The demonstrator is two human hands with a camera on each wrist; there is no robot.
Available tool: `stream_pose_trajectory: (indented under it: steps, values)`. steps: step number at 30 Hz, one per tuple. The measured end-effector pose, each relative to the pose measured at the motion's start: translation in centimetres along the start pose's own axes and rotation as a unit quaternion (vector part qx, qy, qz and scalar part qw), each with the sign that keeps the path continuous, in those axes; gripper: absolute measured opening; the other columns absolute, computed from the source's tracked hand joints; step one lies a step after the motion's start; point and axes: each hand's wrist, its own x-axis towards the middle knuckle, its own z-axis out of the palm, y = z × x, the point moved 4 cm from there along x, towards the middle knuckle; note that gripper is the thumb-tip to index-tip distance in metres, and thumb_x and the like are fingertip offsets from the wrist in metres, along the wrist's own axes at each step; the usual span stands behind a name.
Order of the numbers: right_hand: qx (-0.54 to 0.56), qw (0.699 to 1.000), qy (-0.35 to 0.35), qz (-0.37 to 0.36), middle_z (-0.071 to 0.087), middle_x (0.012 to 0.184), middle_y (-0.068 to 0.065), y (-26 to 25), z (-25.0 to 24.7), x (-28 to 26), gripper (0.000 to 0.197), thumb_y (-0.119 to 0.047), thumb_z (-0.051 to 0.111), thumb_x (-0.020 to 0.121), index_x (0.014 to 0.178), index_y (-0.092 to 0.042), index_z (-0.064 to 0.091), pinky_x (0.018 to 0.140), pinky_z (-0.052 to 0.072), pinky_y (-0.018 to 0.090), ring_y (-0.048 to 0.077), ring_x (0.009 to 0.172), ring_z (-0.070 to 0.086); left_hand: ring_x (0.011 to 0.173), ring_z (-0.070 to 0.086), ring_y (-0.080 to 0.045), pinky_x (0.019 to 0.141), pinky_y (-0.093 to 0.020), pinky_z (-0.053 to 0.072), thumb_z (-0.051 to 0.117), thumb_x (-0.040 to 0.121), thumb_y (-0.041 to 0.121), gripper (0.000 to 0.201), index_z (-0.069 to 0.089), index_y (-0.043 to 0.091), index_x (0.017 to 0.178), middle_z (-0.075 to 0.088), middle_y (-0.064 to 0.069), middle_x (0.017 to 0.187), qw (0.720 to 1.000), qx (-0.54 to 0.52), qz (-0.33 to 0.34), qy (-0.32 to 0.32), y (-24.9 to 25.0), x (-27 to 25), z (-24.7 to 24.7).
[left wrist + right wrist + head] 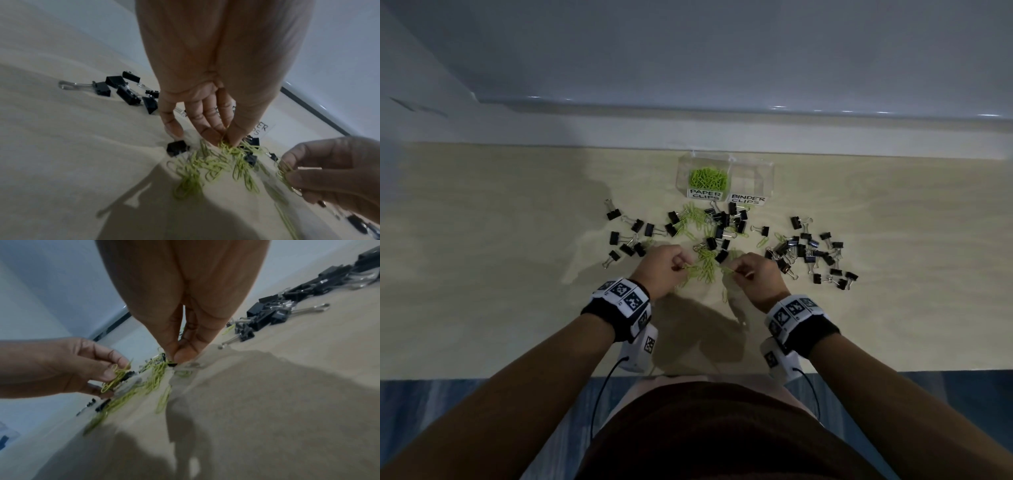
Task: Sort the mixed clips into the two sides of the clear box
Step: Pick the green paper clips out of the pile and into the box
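Green paper clips (pixel 703 265) are pinched by both hands, left hand (pixel 661 270) and right hand (pixel 756 274), low over the tabletop (pixel 500 274). Interlinked clips could be dragged along and spilled before the clear box (pixel 724 176) is reached; binder clips (pixel 811 251) remain scattered.

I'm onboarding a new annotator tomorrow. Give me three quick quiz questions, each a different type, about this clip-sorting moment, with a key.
1. True or false: the BINDER CLIPS side of the clear box already holds black binder clips.
2. Multiple choice: what does the left hand pinch? A) black binder clip B) green paper clips C) a label
3. Fill in: the sorted green heap lies in the side labelled ____ CLIPS.

Key: 1 false, that side looks empty; 2 B, and the right hand pinches green ones too; 3 PAPER.
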Motion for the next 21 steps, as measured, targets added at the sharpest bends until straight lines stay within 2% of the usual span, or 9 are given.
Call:
stream_pose_trajectory:
  steps: [2, 5, 9, 12, 15, 17, 19, 21]
  values:
    - [0.029, 0.999, 0.004, 0.016, 0.062, 0.072, -0.006, -0.1, -0.9, 0.3, 0.014, 0.003, 0.064, 0.079, 0.079, -0.011, 0.065, 0.063, 0.046, 0.008, 0.005, 0.065, 0.058, 0.085, 0.06, -0.016, 0.073, -0.019, 0.048, 0.064, 0.083, 0.006, 0.016, 0.066, 0.013, 0.097, 0.065, -0.007, 0.093, 1.0, -0.023, 0.013, -0.007, 0.6, 0.1, -0.5]
    - [0.084, 0.996, 0.011, 0.042, 0.064, 0.07, -0.004, -1.2, -2.3, 1.8, 0.013, 0.001, 0.064, 0.082, 0.079, -0.011, 0.064, 0.057, 0.047, 0.009, 0.004, 0.061, 0.059, 0.082, 0.06, -0.011, 0.069, -0.011, 0.044, 0.062, 0.085, 0.005, 0.016, 0.066, 0.012, 0.099, 0.064, 0.0, 0.091, 0.998, -0.063, 0.018, 0.008, 1.9, 0.7, -1.5]
    - [0.094, 0.994, 0.05, 0.032, 0.068, 0.079, -0.001, -4.2, -4.2, 5.8, 0.007, -0.008, 0.062, 0.085, 0.081, -0.013, 0.065, 0.064, 0.054, 0.016, 0.01, 0.073, 0.066, 0.083, 0.064, -0.013, 0.076, -0.021, 0.051, 0.064, 0.085, 0.008, 0.014, 0.067, 0.011, 0.098, 0.069, -0.003, 0.096, 0.992, -0.1, 0.024, 0.07, 3.7, 3.3, -3.4]
    - [0.047, 0.994, 0.095, 0.015, 0.069, 0.082, 0.001, -6.7, -4.9, 9.9, 0.006, -0.01, 0.062, 0.085, 0.082, -0.013, 0.066, 0.072, 0.057, 0.024, 0.013, 0.076, 0.066, 0.078, 0.065, -0.018, 0.073, -0.029, 0.054, 0.064, 0.084, 0.007, 0.011, 0.067, 0.011, 0.094, 0.07, -0.007, 0.09, 0.986, -0.113, 0.025, 0.122, 5.5, 6.3, -5.0]
    - [-0.014, 0.992, 0.122, 0.017, 0.07, 0.08, 0.001, -8.1, -5.0, 13.6, 0.009, -0.011, 0.063, 0.082, 0.082, -0.018, 0.069, 0.073, 0.058, 0.032, 0.015, 0.074, 0.066, 0.083, 0.068, -0.025, 0.078, -0.039, 0.057, 0.06, 0.081, 0.001, 0.016, 0.07, 0.008, 0.091, 0.071, -0.01, 0.089, 0.982, -0.104, 0.005, 0.159, 6.9, 9.5, -6.1]
    - [-0.048, 0.993, 0.11, 0.008, 0.069, 0.086, 0.0, -8.6, -5.0, 14.9, 0.014, -0.01, 0.064, 0.08, 0.087, -0.02, 0.069, 0.074, 0.058, 0.032, 0.014, 0.078, 0.065, 0.086, 0.067, -0.024, 0.08, -0.038, 0.057, 0.058, 0.08, 0.002, 0.021, 0.07, 0.008, 0.096, 0.072, -0.01, 0.093, 0.983, -0.08, 0.003, 0.168, 7.5, 11.0, -6.5]
    - [-0.079, 0.991, 0.104, -0.017, 0.066, 0.099, 0.003, -8.9, -5.1, 14.7, 0.021, -0.007, 0.066, 0.079, 0.098, -0.015, 0.068, 0.078, 0.055, 0.028, 0.015, 0.086, 0.063, 0.092, 0.066, -0.023, 0.085, -0.032, 0.054, 0.06, 0.083, 0.004, 0.025, 0.067, 0.008, 0.107, 0.07, -0.01, 0.102, 0.986, -0.035, 0.016, 0.159, 7.8, 11.3, -6.9]
    - [-0.107, 0.986, 0.105, -0.071, 0.063, 0.102, 0.006, -9.1, -4.9, 13.1, 0.022, -0.001, 0.064, 0.079, 0.1, -0.01, 0.067, 0.079, 0.05, 0.024, 0.017, 0.088, 0.06, 0.094, 0.063, -0.021, 0.087, -0.031, 0.051, 0.062, 0.084, 0.005, 0.028, 0.064, 0.007, 0.111, 0.068, -0.008, 0.104, 0.988, 0.019, 0.046, 0.144, 7.5, 10.2, -7.1]
